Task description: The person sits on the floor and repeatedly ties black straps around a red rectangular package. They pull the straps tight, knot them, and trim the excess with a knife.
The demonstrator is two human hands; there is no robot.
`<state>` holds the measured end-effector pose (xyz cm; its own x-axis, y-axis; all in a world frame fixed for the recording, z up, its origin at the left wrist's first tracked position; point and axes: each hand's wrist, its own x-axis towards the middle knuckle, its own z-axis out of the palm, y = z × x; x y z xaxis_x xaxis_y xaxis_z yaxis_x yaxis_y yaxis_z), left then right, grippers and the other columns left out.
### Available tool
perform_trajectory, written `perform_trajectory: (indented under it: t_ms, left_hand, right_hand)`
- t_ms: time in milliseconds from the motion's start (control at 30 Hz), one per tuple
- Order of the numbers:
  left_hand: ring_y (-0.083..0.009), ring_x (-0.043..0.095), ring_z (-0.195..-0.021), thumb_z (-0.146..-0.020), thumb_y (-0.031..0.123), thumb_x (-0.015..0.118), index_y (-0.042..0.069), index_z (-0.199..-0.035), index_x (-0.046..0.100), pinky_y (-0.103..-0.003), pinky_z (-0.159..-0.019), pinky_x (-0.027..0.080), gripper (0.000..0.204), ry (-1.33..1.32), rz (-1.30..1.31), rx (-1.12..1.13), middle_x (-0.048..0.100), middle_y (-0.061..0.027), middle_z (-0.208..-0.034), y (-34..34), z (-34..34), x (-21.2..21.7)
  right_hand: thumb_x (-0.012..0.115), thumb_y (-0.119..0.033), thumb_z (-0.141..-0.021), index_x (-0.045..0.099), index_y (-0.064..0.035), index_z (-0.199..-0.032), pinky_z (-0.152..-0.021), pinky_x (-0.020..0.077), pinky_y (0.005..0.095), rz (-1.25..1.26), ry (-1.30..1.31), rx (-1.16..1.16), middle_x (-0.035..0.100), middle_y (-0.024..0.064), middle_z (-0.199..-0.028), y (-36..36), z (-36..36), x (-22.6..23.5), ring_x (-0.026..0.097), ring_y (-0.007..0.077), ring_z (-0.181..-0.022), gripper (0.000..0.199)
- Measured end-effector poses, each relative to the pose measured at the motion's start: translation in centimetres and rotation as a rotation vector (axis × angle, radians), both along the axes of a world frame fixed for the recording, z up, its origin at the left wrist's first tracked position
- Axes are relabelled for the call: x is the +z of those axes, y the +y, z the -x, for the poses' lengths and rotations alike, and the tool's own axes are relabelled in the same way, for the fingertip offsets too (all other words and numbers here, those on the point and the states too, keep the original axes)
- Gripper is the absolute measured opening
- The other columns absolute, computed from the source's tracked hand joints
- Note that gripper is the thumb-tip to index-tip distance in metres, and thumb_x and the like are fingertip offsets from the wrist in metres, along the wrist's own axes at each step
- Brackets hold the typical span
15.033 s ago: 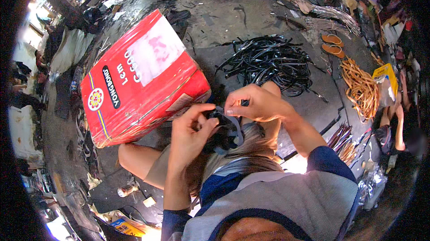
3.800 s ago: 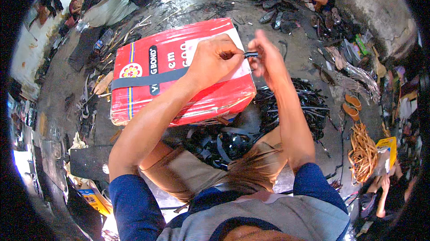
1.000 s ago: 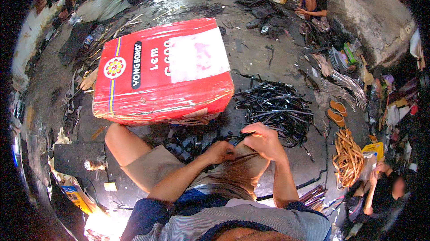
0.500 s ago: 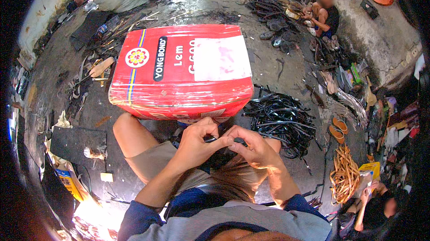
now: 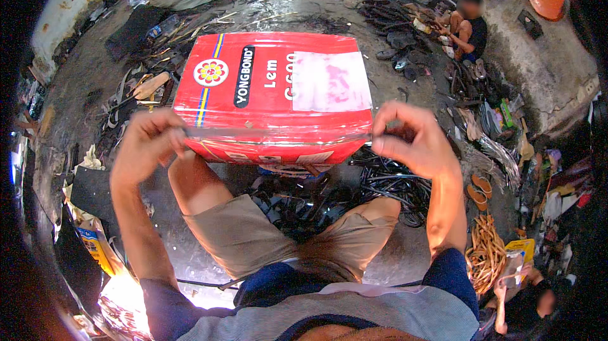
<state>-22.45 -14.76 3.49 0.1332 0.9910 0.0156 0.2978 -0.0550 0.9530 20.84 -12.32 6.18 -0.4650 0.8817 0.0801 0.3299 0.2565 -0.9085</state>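
A thin dark strip (image 5: 231,132) is stretched nearly level between my two hands, across the front edge of a large red box (image 5: 259,87). My left hand (image 5: 144,144) pinches one end of it by the box's left corner. At the right corner, the fingers of my right hand (image 5: 418,141) close on the other end. Motion blurs the strip and the fingertips a little. The box stands in front of my bent knees; it is wrapped in clear film and has a white sheet (image 5: 332,81) on top.
A tangle of glossy black strips (image 5: 399,192) lies right of the box. Further right are brown sandals (image 5: 479,192) and a bundle of tan strips (image 5: 486,255). One person (image 5: 468,27) sits at the far right, another (image 5: 525,300) at the near right.
My hands were together in front of the box; now they have moved wide apart and forward, with the strip drawn out between them. The box appears slightly further right in view.
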Motion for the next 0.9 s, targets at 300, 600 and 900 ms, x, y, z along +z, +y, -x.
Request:
perform_trajectory:
  t_ms: [300, 600, 900]
  left_hand:
    - [-0.0194, 0.067, -0.077, -0.086, 0.016, 0.071, 0.004, -0.104, 0.068, -0.033, -0.067, 0.054, 0.022, 0.994, -0.037, 0.342, 0.07, -0.0137, -0.092, 11.5, 9.7, 0.9]
    - [-0.024, 0.069, -0.088, -0.079, 0.023, 0.079, 0.005, -0.12, 0.064, -0.038, -0.077, 0.055, 0.047, 0.293, -0.657, -0.252, 0.07, -0.0136, -0.102, 14.1, -19.3, -1.8]
    - [-0.0239, 0.068, -0.079, -0.08, 0.014, 0.076, 0.003, -0.093, 0.073, -0.035, -0.072, 0.054, 0.017, 0.174, -0.642, -0.213, 0.069, -0.0113, -0.087, 14.5, -21.9, -3.6]
  right_hand:
    - [0.07, -0.021, -0.088, 0.075, -0.0026, -0.093, -0.059, 0.0527, 0.0329, -0.223, -0.331, -0.228, 0.073, 0.0107, -0.077, 8.8, 2.7, -0.1, 0.07, 0.0184, -0.066, 0.02]
    - [0.075, -0.02, -0.081, 0.071, -0.007, -0.098, -0.072, 0.054, 0.0416, -0.564, -0.496, -0.338, 0.073, 0.0134, -0.085, 9.2, 4.0, -2.1, 0.07, 0.0304, -0.076, 0.022]
    - [0.071, -0.029, -0.087, 0.071, -0.0133, -0.093, -0.069, 0.0548, 0.0461, -0.802, -0.607, -0.439, 0.064, 0.0076, -0.087, 7.2, 1.7, -2.5, 0.068, 0.0337, -0.079, 0.016]
